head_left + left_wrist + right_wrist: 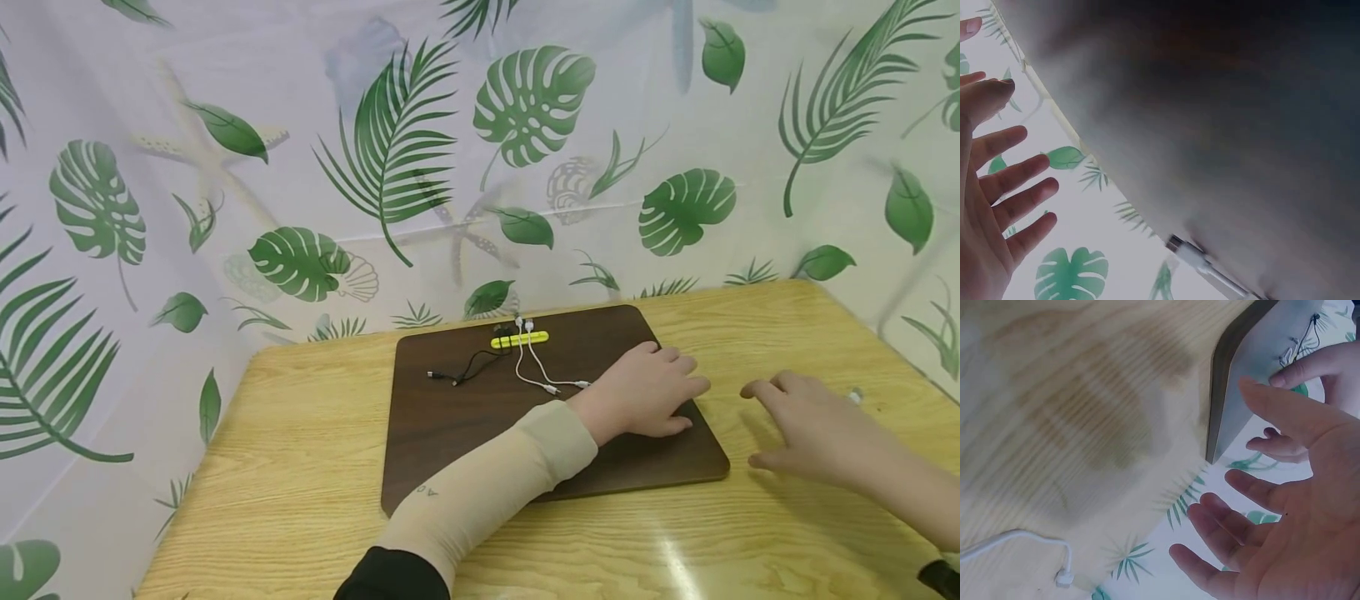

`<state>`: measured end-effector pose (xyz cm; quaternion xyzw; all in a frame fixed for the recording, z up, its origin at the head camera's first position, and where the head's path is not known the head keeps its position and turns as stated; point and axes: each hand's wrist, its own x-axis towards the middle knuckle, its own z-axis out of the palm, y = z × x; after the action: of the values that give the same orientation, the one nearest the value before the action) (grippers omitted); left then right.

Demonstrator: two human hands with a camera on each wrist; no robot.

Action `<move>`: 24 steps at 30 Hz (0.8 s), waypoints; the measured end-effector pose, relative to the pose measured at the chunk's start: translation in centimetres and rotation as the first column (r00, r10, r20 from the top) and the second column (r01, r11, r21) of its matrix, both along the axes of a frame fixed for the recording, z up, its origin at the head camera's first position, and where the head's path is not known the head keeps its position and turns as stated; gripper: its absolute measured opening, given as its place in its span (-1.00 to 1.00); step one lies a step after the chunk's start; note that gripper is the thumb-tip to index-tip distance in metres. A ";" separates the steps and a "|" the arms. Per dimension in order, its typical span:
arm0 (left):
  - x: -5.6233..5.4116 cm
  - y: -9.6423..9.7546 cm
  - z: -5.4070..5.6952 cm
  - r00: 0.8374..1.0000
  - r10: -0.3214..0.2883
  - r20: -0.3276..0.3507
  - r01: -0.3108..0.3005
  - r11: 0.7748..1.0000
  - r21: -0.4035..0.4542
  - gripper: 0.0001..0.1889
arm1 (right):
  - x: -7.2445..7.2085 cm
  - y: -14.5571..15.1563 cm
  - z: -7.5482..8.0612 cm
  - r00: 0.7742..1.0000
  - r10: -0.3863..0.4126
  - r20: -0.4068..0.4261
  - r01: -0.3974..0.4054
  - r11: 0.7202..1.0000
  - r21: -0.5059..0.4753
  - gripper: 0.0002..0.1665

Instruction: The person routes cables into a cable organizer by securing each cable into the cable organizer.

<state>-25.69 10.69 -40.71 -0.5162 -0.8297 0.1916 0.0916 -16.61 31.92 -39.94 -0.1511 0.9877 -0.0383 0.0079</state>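
Note:
My left hand (pixel 648 392) hovers over the right part of a dark brown board (pixel 465 425), fingers spread and holding nothing. To the right of the board, my right hand (pixel 821 429) is above the wooden table, its fingers loosely bent around nothing. A yellow cable clip (pixel 540 337) lies near the board's back edge, with two white cables (pixel 537 362) and a black cable (pixel 474 365) running through it. Just beyond my right hand shows a small white plug (pixel 856 396); in the right wrist view a white cable (pixel 1019 534) leads to it.
The board rests on a light wooden table (pixel 307 442). Behind and at the sides hangs a white cloth (pixel 442 167) printed with green leaves. The cables' loose ends spread forward and left across the board.

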 end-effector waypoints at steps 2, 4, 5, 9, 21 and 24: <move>0.3 0.5 0.0 1.000 0.000 0.009 0.001 1.000 -0.011 -0.46 | 0.2 0.3 0.1 1.000 -0.011 0.002 0.011 1.000 0.010 0.01; 0.6 0.8 0.0 1.000 -0.002 0.018 0.002 1.000 -0.026 -0.44 | 0.4 0.6 0.1 1.000 -0.019 0.005 0.019 1.000 0.013 0.01; 0.8 1.0 0.0 1.000 -0.001 0.023 0.002 1.000 -0.031 -0.43 | 0.5 0.7 0.1 1.000 -0.023 0.006 0.023 1.000 0.014 0.01; 1.4 1.8 0.1 0.999 0.001 0.042 0.002 0.998 -0.061 -0.38 | 1.0 1.4 -0.1 0.999 -0.032 0.022 0.032 0.999 0.015 -0.01; 2.7 4.1 0.0 0.998 0.000 0.063 0.007 0.993 -0.114 -0.40 | 2.4 3.4 -0.8 0.998 -0.050 0.030 0.049 0.998 0.033 0.01; 3.0 4.5 -0.2 0.998 -0.010 0.055 0.016 0.993 -0.117 -0.39 | 2.8 3.9 -1.0 0.997 -0.066 0.041 0.065 0.998 0.020 -0.01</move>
<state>-22.72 15.15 -40.88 -0.5310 -0.8159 0.2253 0.0397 -13.83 35.86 -40.92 -0.1179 0.9921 -0.0324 0.0286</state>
